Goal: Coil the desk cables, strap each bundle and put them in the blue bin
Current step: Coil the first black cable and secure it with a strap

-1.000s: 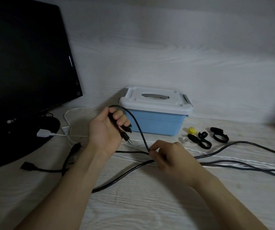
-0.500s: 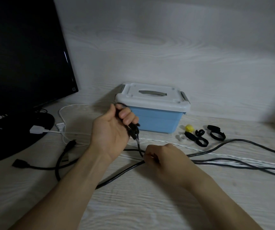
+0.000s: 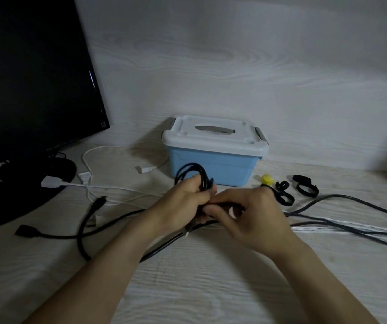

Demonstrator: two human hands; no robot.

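Left hand (image 3: 183,202) grips a coiled black cable (image 3: 193,174), its loops rising at twelve o'clock from the fist, directly in front of the blue bin (image 3: 213,168). Right hand (image 3: 251,218) pinches the same cable at the left hand's three o'clock. Bin lid (image 3: 215,136) is on. Black straps (image 3: 304,185) lie on the desk (image 3: 187,288) at the bin's four o'clock. Monitor (image 3: 31,90) stands at ten o'clock.
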